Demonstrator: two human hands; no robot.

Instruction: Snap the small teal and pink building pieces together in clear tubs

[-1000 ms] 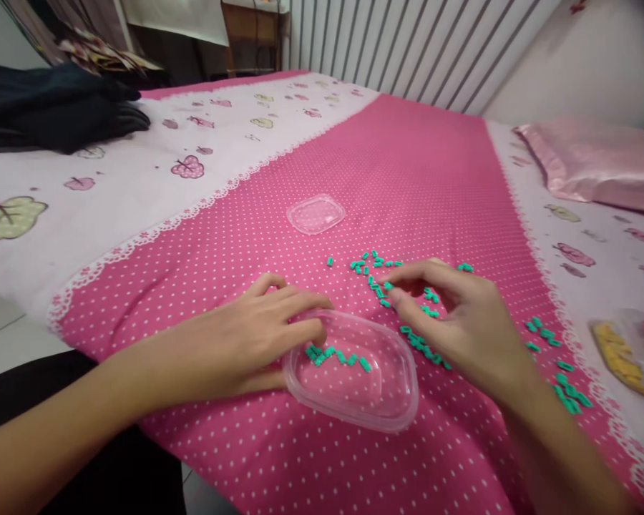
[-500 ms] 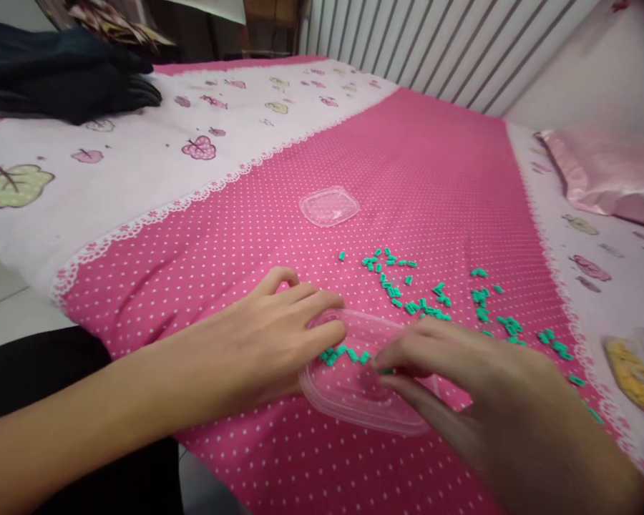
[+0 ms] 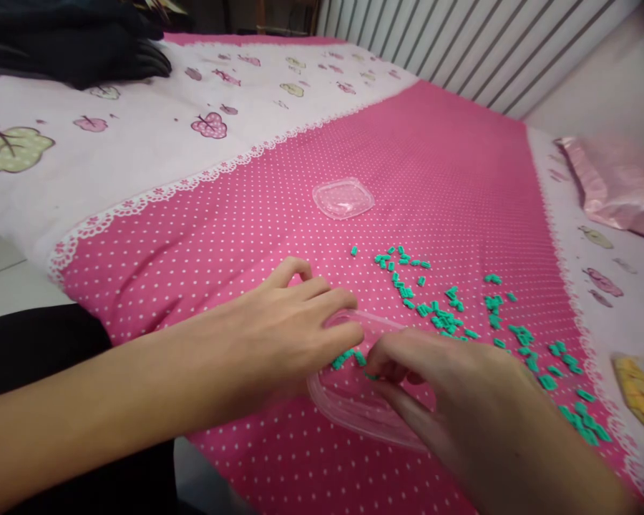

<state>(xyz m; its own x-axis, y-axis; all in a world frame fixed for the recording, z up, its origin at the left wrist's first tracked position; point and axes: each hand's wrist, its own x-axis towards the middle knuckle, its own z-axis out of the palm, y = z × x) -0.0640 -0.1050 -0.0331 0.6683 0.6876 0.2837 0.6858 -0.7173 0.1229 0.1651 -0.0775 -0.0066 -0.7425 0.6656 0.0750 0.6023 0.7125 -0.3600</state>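
Note:
A clear plastic container [image 3: 348, 418] sits on the pink dotted bedspread, between my hands. My left hand [image 3: 300, 322] is curled over its left rim, fingers bent and holding it. Inside, a short row of small green plastic pieces [image 3: 344, 358] lies close to my left fingertips. My right hand [image 3: 440, 379] reaches in from the right, thumb and fingers pinched on a small green plastic piece [image 3: 372, 375] at the end of that row. Most of that piece is hidden by the fingers.
Loose green pieces [image 3: 445, 322] are scattered beyond and right of the container. A clear plastic lid [image 3: 343, 198] lies farther back. A bag of yellow pieces [image 3: 640, 390] is at the right, below a pink pillow [image 3: 617, 182]. Black cloth [image 3: 80, 46] lies far left.
My right hand has moved left within the container, bringing the pinched piece to the row. The left hand keeps its hold on the rim. The whole view has shifted slightly.

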